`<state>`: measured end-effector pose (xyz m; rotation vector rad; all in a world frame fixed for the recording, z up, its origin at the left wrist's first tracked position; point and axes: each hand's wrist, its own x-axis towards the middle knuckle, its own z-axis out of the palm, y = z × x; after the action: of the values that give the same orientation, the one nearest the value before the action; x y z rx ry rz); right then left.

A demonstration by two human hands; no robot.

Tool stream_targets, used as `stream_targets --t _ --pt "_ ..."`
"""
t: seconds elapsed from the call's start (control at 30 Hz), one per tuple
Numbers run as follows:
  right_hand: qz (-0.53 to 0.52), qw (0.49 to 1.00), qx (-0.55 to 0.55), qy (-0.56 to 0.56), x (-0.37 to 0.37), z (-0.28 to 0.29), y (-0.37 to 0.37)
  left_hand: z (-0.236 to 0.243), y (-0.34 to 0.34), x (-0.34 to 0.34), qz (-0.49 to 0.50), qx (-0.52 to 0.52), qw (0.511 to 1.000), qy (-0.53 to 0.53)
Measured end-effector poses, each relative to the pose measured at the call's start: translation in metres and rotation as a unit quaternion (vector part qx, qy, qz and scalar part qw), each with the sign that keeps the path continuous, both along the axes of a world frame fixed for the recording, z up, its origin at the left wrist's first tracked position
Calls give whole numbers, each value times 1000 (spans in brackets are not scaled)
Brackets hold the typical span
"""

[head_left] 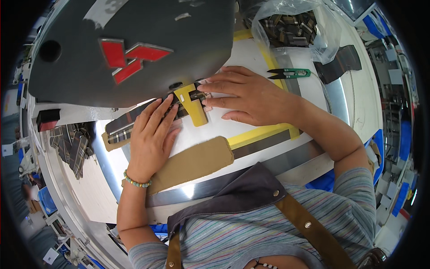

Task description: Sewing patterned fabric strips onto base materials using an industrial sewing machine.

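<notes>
A dark plaid fabric strip (127,120) lies along the sewing machine's bed, running in under the machine head. My left hand (150,139) rests on it with fingers stretched out, their tips close to a yellow plate (196,112) at the needle area. On the other side of that plate is my right hand (251,95), palm down, fingers extended and thumb apart. Its fingertips touch or nearly touch the cloth by the presser foot. The machine head partly hides the needle and the far end of the strip.
The grey sewing machine head (134,58) overhangs the work. Green-handled thread snips (290,73) lie to the right, near a clear bag (329,33) of plaid pieces and a dark fabric piece (338,64). A brown board (192,165) lies in front; plaid scraps (71,145) sit left.
</notes>
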<state>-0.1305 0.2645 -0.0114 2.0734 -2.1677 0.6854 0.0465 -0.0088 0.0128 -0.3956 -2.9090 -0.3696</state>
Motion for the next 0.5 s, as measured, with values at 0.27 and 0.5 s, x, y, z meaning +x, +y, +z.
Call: stream_targets --t 0.27,0.5 --pt "-9 1000 14 -6 2 3 -2 1 -3 1 -3 11 1000 -3" --pt "-10 1000 11 -18 1 4 -4 2 -3 1 -1 17 1000 -3"
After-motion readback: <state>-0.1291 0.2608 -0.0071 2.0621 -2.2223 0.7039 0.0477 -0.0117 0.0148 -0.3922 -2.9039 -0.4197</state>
